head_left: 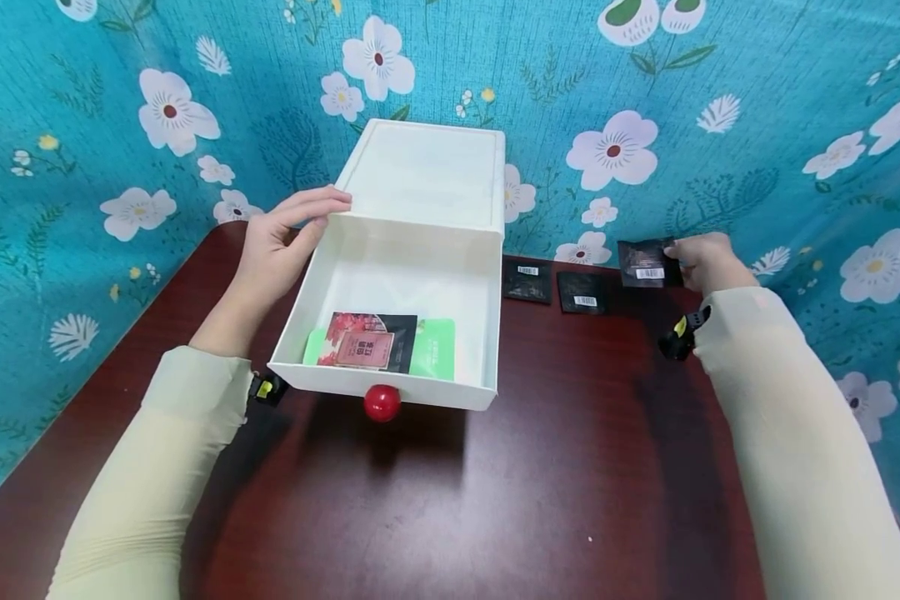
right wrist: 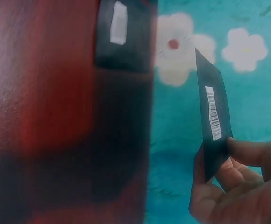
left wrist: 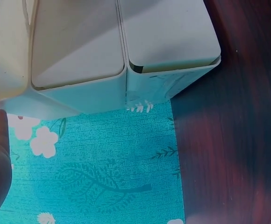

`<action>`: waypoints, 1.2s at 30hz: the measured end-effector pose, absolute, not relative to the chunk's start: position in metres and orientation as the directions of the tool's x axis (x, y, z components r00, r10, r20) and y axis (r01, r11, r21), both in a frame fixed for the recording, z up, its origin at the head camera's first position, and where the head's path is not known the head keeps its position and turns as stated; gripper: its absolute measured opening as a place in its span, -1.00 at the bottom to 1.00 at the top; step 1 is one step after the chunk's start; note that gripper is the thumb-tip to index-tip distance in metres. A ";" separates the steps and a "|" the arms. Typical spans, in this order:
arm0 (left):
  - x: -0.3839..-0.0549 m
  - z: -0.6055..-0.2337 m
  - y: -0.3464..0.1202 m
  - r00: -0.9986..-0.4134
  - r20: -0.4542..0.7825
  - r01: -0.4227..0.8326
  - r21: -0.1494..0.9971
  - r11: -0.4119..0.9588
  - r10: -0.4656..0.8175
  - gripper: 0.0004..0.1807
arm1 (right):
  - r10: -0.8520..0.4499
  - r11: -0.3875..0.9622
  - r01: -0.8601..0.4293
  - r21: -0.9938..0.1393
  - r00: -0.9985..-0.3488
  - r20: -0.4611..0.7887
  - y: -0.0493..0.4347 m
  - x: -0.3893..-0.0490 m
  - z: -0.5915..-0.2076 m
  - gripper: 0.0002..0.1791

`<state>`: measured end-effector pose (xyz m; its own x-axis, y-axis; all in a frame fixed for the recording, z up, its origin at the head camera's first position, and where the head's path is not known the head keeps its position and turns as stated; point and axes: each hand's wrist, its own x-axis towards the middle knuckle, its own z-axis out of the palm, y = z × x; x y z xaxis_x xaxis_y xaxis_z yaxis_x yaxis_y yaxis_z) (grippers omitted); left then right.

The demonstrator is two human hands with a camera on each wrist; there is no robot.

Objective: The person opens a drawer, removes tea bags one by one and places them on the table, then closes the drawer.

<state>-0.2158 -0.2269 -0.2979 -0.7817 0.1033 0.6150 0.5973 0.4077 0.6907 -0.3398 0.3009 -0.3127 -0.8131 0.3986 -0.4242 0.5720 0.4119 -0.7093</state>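
Observation:
My left hand rests on the upper left edge of a white drawer unit, fingers extended over its top. Its top drawer is pulled out and has a red round knob. Inside lie a black-and-red tea sachet and green packets partly under it. Off to the right, my right hand pinches a black sachet by its edge, above the table. A white barcode label shows on the held sachet in the right wrist view.
Two more black sachets with barcode labels lie at the table's back edge, right of the drawer unit. A blue flowered cloth hangs close behind. Lower drawers show in the left wrist view. The dark red table extends toward me.

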 end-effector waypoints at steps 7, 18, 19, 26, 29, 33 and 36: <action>-0.218 -0.301 -0.228 -0.775 0.623 0.611 0.692 0.385 0.111 -0.71 | 0.435 0.342 0.641 -0.687 -0.756 -0.489 0.312 -0.342 -0.338 -0.78; -0.217 -0.299 -0.227 -0.788 0.608 0.594 0.707 0.383 0.098 -0.70 | 0.377 0.450 0.602 -0.660 -0.798 -0.471 0.317 -0.349 -0.355 -0.74; -0.217 -0.299 -0.227 -0.789 0.607 0.593 0.709 0.383 0.099 -0.70 | 0.372 0.460 0.599 -0.656 -0.800 -0.470 0.317 -0.350 -0.356 -0.74; -0.217 -0.299 -0.228 -0.787 0.608 0.596 0.703 0.389 0.106 -0.71 | 0.382 0.466 0.593 -0.657 -0.804 -0.455 0.316 -0.347 -0.361 -0.65; -0.217 -0.298 -0.228 -0.785 0.610 0.597 0.699 0.393 0.107 -0.71 | 0.386 0.454 0.597 -0.662 -0.801 -0.457 0.315 -0.345 -0.361 -0.46; -0.217 -0.298 -0.229 -0.789 0.605 0.591 0.703 0.395 0.106 -0.71 | 0.371 0.472 0.596 -0.649 -0.802 -0.468 0.319 -0.343 -0.358 -0.38; -0.218 -0.298 -0.228 -0.792 0.601 0.588 0.706 0.394 0.105 -0.71 | 0.352 0.489 0.589 -0.643 -0.808 -0.473 0.323 -0.341 -0.355 -0.34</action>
<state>-0.2178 -0.2283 -0.2977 -0.7921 0.1046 0.6014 0.5882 0.3941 0.7062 -0.3411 0.3229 -0.3545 -0.8079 0.3516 -0.4730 0.5893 0.4886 -0.6434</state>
